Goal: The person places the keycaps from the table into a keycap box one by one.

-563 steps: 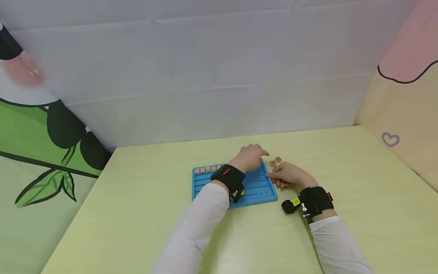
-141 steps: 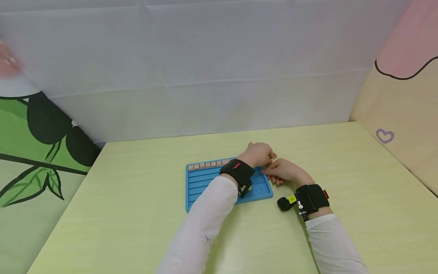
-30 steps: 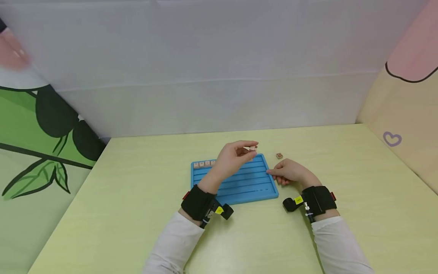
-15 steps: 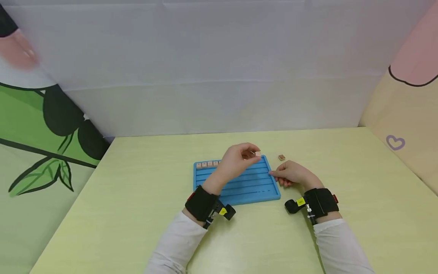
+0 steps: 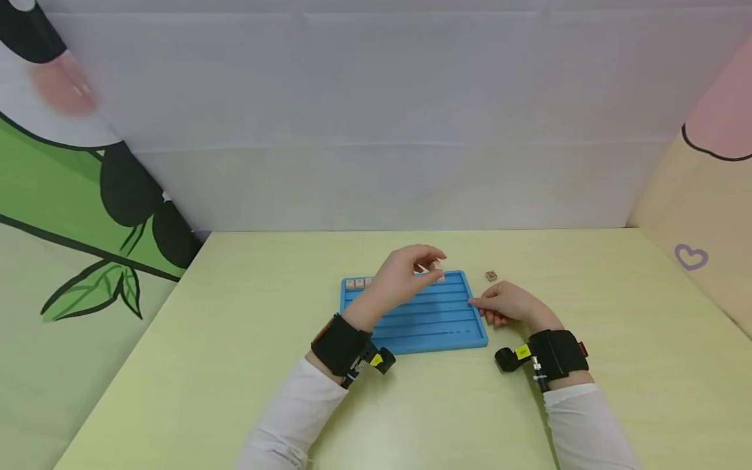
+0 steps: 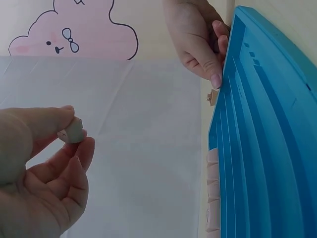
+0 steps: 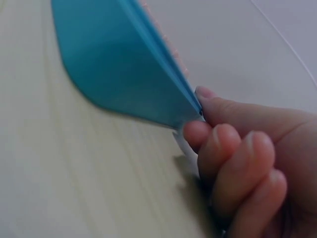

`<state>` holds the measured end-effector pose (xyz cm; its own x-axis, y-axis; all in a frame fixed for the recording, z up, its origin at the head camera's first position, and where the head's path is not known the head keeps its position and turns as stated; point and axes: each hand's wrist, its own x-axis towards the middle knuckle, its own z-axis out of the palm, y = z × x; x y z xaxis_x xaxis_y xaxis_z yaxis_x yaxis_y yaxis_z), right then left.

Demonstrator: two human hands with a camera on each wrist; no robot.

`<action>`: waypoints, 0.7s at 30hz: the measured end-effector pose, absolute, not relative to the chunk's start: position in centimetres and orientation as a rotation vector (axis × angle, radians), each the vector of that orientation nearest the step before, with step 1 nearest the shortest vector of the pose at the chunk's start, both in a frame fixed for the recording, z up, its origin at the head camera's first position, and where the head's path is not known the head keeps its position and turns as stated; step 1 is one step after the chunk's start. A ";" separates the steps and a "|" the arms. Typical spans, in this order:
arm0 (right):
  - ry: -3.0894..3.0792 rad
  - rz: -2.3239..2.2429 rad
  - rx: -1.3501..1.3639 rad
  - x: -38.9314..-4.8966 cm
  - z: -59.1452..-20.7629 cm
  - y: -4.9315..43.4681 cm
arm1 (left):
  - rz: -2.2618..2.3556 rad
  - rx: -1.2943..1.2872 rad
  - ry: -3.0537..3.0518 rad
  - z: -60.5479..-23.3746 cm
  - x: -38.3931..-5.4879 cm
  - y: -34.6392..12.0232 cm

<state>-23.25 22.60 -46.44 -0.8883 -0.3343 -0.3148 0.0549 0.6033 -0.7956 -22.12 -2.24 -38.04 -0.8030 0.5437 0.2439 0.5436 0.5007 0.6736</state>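
Note:
Between thumb and fingertips, my left hand pinches a pale keycap, held up above the far right part of a blue ridged tray. Along the tray's far edge sits a row of keycaps, partly hidden behind the left hand in the head view. My right hand pinches the tray's right edge between thumb and curled index finger, as the right wrist view shows. Just beyond that hand, a loose brown keycap lies on the table, outside the tray.
The pale yellow table runs back to a white cloth wall. Painted panels stand at the left and right sides. Both wrists carry black straps with small cameras.
Several loose keycaps lay right of the tray earlier; one lies there now. Lately the left hand took up a keycap and brought it over the tray. The right hand keeps its grip.

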 end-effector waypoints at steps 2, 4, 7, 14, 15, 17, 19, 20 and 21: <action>2.390 -1.212 -0.225 -23.2 -46.4 22.7 | 1.184 1.020 2.731 -37.8 -22.0 -2.4; 2.383 -1.219 -0.227 -23.2 -46.4 22.7 | 1.150 1.041 2.743 -37.6 -21.8 -2.6; 2.375 -1.224 -0.232 -23.2 -46.4 22.6 | 1.133 1.038 2.740 -37.5 -21.7 -2.8; 2.352 -1.241 -0.225 -23.0 -46.2 22.6 | 1.139 0.989 2.746 -37.6 -21.6 -2.8; 2.349 -1.243 -0.225 -23.0 -46.2 22.5 | 1.143 0.978 2.744 -37.5 -21.6 -2.8; 2.342 -1.248 -0.225 -23.0 -46.1 22.5 | 1.148 0.958 2.740 -37.6 -21.6 -2.8; 2.337 -1.249 -0.223 -23.0 -46.1 22.5 | 1.152 0.947 2.732 -37.6 -21.6 -2.7; 2.336 -1.248 -0.219 -23.0 -46.0 22.5 | 1.149 0.947 2.731 -37.6 -21.6 -2.7; 2.334 -1.247 -0.215 -23.0 -46.0 22.5 | 1.146 0.947 2.732 -37.6 -21.7 -2.7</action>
<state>-23.00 22.45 -45.98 -0.8717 -0.3538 -0.3389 0.0851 0.5719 -0.8159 -21.66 -2.69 -37.59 -0.8142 0.5462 0.1968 0.5232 0.5435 0.6564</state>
